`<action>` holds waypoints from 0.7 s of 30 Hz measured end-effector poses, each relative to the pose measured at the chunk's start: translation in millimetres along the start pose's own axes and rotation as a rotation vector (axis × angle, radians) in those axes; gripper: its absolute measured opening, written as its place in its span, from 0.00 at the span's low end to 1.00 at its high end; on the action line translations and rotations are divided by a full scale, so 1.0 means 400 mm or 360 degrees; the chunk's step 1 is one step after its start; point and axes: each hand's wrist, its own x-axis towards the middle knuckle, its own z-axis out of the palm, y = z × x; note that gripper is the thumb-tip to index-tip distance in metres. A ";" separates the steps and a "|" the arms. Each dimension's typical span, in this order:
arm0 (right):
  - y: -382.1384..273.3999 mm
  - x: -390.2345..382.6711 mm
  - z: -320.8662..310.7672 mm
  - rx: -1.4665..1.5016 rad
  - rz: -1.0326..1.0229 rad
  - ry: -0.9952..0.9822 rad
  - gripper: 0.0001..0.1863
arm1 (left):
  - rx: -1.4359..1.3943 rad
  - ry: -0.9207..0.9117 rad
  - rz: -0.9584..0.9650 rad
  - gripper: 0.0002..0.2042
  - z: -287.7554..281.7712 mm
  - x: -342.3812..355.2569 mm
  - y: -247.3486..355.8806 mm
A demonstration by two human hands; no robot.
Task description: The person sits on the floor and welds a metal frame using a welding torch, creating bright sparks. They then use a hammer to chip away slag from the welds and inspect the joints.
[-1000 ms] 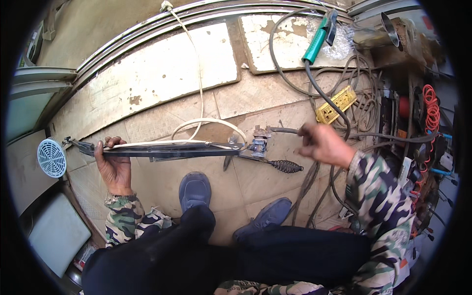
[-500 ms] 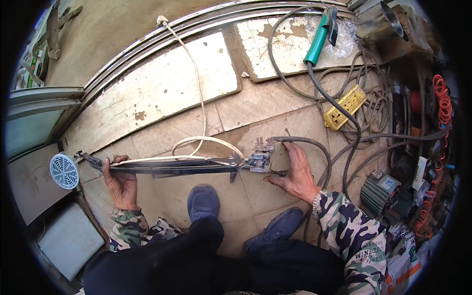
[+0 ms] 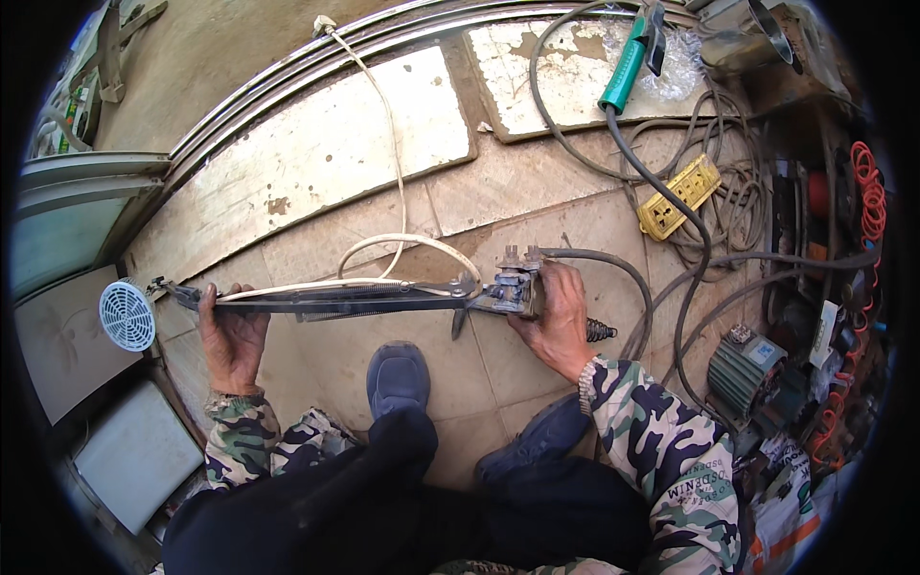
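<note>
The left hand [image 3: 233,337] grips a long dark metal bar [image 3: 379,302] near its left end, thumb on the near side. The right hand [image 3: 563,321] is closed around the outer side of the grey clamp [image 3: 514,290] at the bar's other end (its fingertips are partly hidden). The bar lies crosswise above the tiled floor [image 3: 460,393], beyond the person's shoes [image 3: 399,374]. A white cord [image 3: 396,172] loops by the bar; a round pale grille [image 3: 127,316] sits near its left end. A coiled spring handle [image 3: 601,331] shows just past the right hand. Farther right are a yellow power strip [image 3: 658,218] and a green motor [image 3: 746,369].
</note>
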 end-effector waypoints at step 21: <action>0.006 0.008 0.026 0.0088 -0.0079 0.0115 0.38 | 0.2955 -0.1965 -0.0317 0.35 0.338 0.065 0.015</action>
